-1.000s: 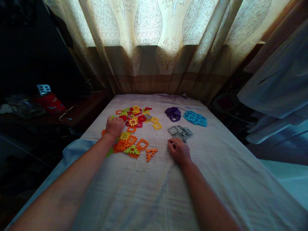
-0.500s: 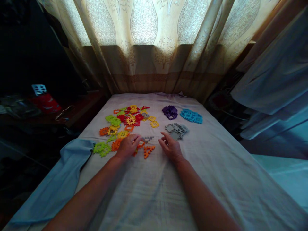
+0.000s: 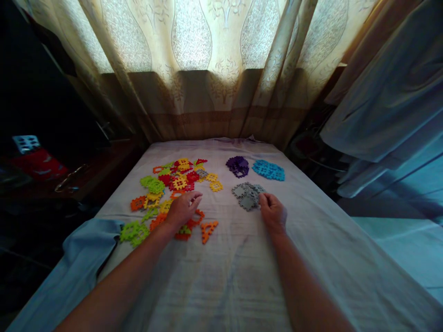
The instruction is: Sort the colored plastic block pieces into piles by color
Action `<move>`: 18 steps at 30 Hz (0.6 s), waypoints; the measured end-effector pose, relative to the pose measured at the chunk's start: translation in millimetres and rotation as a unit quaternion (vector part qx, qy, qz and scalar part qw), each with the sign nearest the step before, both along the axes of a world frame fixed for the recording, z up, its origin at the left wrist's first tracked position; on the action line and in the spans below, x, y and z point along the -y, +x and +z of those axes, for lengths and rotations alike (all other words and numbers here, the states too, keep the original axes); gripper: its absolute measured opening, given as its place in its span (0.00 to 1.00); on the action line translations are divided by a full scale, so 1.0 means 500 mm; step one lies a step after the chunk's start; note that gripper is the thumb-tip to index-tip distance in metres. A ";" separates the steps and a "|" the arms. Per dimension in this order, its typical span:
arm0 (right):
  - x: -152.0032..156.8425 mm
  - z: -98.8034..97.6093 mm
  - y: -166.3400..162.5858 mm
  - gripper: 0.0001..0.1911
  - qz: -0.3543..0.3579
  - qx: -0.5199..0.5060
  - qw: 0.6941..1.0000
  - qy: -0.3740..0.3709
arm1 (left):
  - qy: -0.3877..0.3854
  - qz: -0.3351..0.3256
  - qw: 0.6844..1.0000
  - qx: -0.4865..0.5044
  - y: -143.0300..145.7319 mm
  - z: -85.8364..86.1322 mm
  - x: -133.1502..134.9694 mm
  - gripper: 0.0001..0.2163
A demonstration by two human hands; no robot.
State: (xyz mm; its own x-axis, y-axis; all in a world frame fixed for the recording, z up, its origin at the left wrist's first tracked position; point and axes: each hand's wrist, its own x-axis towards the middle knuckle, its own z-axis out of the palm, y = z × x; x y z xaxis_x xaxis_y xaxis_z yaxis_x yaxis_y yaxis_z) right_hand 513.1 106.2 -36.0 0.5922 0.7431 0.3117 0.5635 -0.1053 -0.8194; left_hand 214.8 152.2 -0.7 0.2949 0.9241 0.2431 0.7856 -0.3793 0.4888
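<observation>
Three single-colour piles of flat, notch-edged plastic pieces lie toward the right on a pale, creased cloth (image 3: 249, 276): a dark purple pile (image 3: 237, 165), a sky-blue pile (image 3: 268, 170) to its right, and a grey pile (image 3: 248, 199) nearer the person. The right hand (image 3: 274, 212) is at the right edge of the grey pile, fingers curled in close to the thumb; I cannot tell whether they pinch a grey piece or only touch one.

The left hand (image 3: 183, 210) is over the near part of a loose spread of mixed pieces, its fingers slightly bent and parted, with nothing visible between them. Around it lie orange lattice pieces (image 3: 158, 221), partly covered by the wrist, and an orange triangular piece (image 3: 209, 225) sits apart to the right. Farther off is a jumble of red and yellow pieces (image 3: 180, 182), with a lime-green cluster (image 3: 153, 184) on its left. Another lime-green cluster (image 3: 133, 232) lies near the cloth's left edge, beside draped light-blue fabric (image 3: 79, 253). Beyond everything hangs a patterned cream curtain (image 3: 214, 101), lit from behind.
</observation>
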 end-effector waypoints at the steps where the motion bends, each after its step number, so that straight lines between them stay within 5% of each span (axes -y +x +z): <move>1: -0.002 -0.003 0.007 0.28 -0.016 -0.005 1.000 -0.013 | 0.013 0.008 1.000 -0.027 -0.011 0.004 -0.020 0.15; 11: -0.008 -0.019 -0.004 0.31 -0.029 -0.009 0.998 -0.049 | 0.013 0.102 0.980 -0.172 -0.116 0.046 -0.237 0.17; 18: -0.007 -0.019 -0.002 0.30 -0.020 -0.004 0.998 -0.057 | -0.032 0.160 0.954 -0.250 -0.148 0.048 -0.309 0.17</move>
State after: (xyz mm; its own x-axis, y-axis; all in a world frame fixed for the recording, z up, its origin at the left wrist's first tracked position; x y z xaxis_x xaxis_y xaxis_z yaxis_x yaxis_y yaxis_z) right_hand 512.4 109.5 -45.5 0.6237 0.7495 0.2219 0.5505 -0.2196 -0.8055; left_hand 140.6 306.5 23.5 0.0598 0.9945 0.0865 0.9974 -0.0631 0.0360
